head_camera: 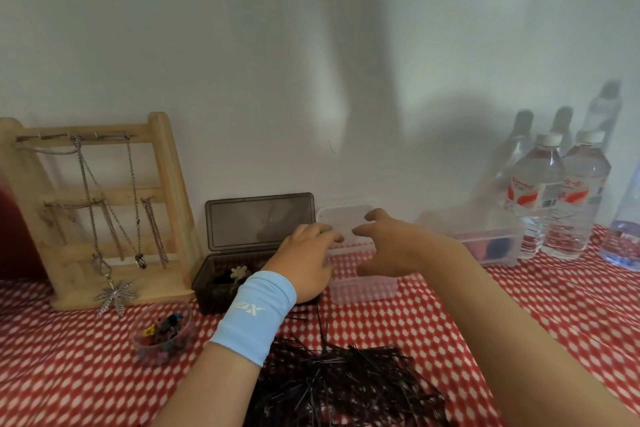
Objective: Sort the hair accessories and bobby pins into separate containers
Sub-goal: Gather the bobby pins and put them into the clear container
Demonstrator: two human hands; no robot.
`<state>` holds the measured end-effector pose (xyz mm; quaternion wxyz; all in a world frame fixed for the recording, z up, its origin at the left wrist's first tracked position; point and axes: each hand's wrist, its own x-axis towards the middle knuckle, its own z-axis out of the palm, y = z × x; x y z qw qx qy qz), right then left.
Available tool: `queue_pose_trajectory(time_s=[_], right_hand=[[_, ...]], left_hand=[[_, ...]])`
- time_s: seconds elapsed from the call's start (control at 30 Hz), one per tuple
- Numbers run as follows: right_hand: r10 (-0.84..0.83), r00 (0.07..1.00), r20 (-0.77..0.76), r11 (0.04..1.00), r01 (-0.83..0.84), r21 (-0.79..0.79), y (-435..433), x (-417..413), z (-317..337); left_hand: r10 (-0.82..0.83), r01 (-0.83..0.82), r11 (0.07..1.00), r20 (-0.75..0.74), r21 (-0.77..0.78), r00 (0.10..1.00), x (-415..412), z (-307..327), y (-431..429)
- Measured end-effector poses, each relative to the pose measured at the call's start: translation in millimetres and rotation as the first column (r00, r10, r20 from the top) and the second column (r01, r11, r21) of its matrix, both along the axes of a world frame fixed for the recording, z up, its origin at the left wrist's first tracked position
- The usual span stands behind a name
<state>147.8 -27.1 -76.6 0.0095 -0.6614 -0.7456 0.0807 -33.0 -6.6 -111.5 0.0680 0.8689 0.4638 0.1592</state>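
- I take the clear box (363, 288) in the middle of the tablecloth (450, 308) as my landmark. It stands open, with its lid (341, 218) tipped back towards the wall.
- My left hand (306, 256), with a blue wristband (256, 315), lies at the clear box's left edge, fingers bent over the rim. I cannot tell whether they grip the rim or only rest there.
- My right hand (388, 246) hovers above the clear box, thumb and fingers spread apart and hooked, holding nothing.
- The bobby pins (346, 381) lie in a loose dark heap in front of the clear box, nearer to me.
- The dark box (207, 295) touches the clear box's left side, lid up, with hair accessories (238, 273) inside. A small bowl (135, 340) of coloured clips (162, 326) sits further left and nearer me.
- I judge the pins light, thin, springy and slick. They probably tangle, so a pinch on a small bunch across its middle should lift cleaner than a scoop.
- The clear box looks light and likely to slide on the cloth. I would steady it by a side wall, not the hinged lid.
- Beyond the dark box, left of the clear box, a wooden stand (166, 184) carries chains. To the right stand a second clear box (485, 239) and water bottles (540, 201).
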Motion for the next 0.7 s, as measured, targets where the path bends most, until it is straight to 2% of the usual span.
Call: queue_pose_trajectory(time_s=[0.07,0.13,0.2,0.27,0.37,0.47,0.57,0.7], right_hand=[[0.001,1.000,-0.012,1.000,-0.001,-0.025,-1,0,0],[-0.008,1.000,0.004,0.999,0.008,-0.036,-2,-1,0],[0.010,0.996,0.084,1.000,-0.012,0.029,-3,-3,2],[0.038,0.990,0.133,0.987,-0.058,0.149,-6,-10,9],[0.047,0.999,-0.013,0.972,-0.042,0.231,-15,-35,23],[0.082,0.996,-0.032,0.991,-0.078,0.110,-30,-64,26],[0.124,0.991,0.049,0.992,-0.123,-0.023,-49,-80,15],[0.129,0.977,0.171,0.990,-0.118,-0.073,-56,-100,-12]], left_hand=[[-0.001,0.001,1.000,-0.023,-0.001,1.000,0,-1,0],[0.021,-0.025,0.997,-0.055,-0.068,0.998,0,-2,0],[0.023,-0.026,0.991,-0.026,-0.128,0.999,-1,2,-1],[0.018,-0.006,0.989,0.080,-0.150,0.997,-5,12,-5],[0.039,-0.023,0.995,0.167,-0.100,0.985,-16,37,-12],[0.063,-0.061,0.997,0.048,-0.041,0.997,-34,54,-21],[0.037,-0.046,0.993,-0.076,-0.110,0.996,-55,47,-37],[0.025,-0.053,0.980,-0.147,-0.189,0.989,-79,12,-49]])
